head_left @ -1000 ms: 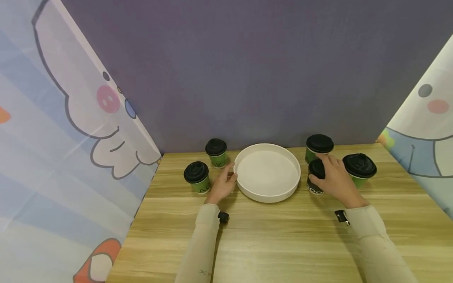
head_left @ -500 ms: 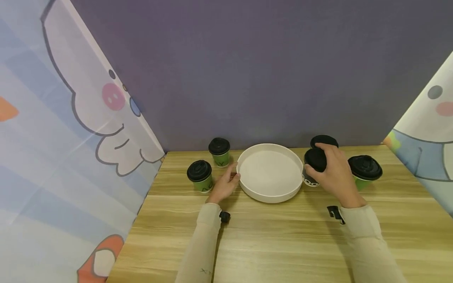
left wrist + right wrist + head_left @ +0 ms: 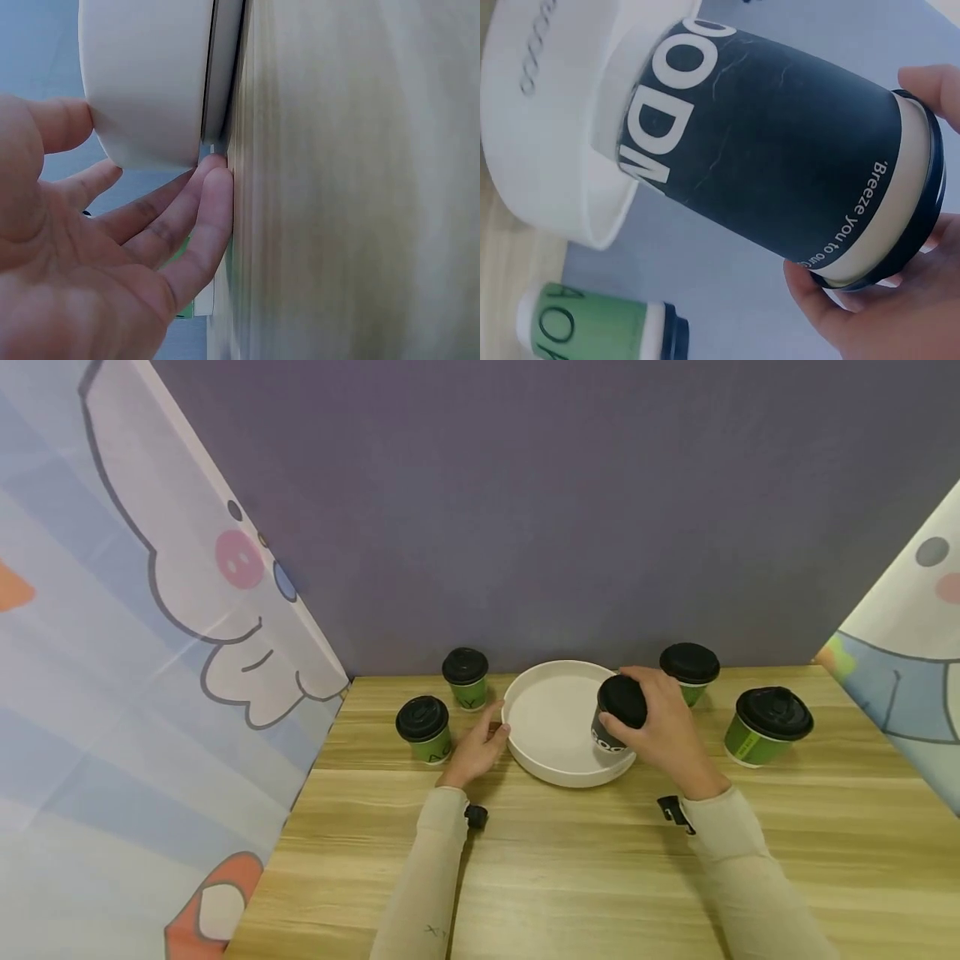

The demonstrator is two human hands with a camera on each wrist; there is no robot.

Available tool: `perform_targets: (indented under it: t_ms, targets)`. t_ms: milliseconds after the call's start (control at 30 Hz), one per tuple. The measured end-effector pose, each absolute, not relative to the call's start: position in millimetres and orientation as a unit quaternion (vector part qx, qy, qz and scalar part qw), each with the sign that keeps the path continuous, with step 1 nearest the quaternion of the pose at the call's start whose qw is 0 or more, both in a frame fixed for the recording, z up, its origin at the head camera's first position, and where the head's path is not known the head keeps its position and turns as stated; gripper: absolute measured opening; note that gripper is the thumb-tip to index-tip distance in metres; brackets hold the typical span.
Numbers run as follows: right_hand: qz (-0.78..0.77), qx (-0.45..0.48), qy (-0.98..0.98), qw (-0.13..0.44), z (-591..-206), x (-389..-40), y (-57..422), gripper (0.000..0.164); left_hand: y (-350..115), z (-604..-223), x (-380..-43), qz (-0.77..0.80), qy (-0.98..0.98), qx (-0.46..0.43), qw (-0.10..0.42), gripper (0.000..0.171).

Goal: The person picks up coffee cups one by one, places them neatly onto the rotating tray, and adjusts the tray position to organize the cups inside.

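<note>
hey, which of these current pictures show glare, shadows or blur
Head view: soft shadow along the right sleeve, pale sheen on the tabletop; left wrist view: the wood grain looks smeared, with a washed-out streak; right wrist view: lettering on the dark cup reads clearly, while the green cup looks slightly softer.

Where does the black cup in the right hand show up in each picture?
Head: right of centre, the black cup is in the right hand, seen against the right part of the white tray.
Left wrist: not in it.
Right wrist: large and slanting across the middle.
Shared landmark: the white tray, mid-picture in the head view, upper left in both wrist views.
</note>
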State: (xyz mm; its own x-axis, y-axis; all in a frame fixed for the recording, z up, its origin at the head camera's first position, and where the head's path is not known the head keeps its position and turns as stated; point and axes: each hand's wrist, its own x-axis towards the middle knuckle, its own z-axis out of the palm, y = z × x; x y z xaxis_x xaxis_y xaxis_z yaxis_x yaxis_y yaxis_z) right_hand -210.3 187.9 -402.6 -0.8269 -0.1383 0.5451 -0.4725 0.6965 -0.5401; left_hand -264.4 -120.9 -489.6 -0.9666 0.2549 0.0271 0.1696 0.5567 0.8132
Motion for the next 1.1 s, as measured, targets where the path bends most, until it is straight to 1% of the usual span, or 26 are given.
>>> perform_targets:
  t_ms: [267, 567, 900, 1100]
  targets:
    - [0.344, 0.181, -0.894, 0.224, -414, -213, 174, 0.071, -121, -487, -267, 0.452, 0.884, 0.113, 0.046, 0.053]
    - [0.327, 0.212, -0.889, 0.238, -424, -217, 162, 0.069, -120, -486, -270, 0.446, 0.886, 0.114, 0.050, 0.053]
    - [0.327, 0.227, -0.894, 0.205, -438, -219, 154, 0.070, -119, -486, -268, 0.446, 0.886, 0.119, 0.043, 0.052]
    - [0.331, 0.230, -0.900, 0.164, -439, -216, 153, 0.066, -120, -489, -267, 0.449, 0.885, 0.119, 0.042, 0.053]
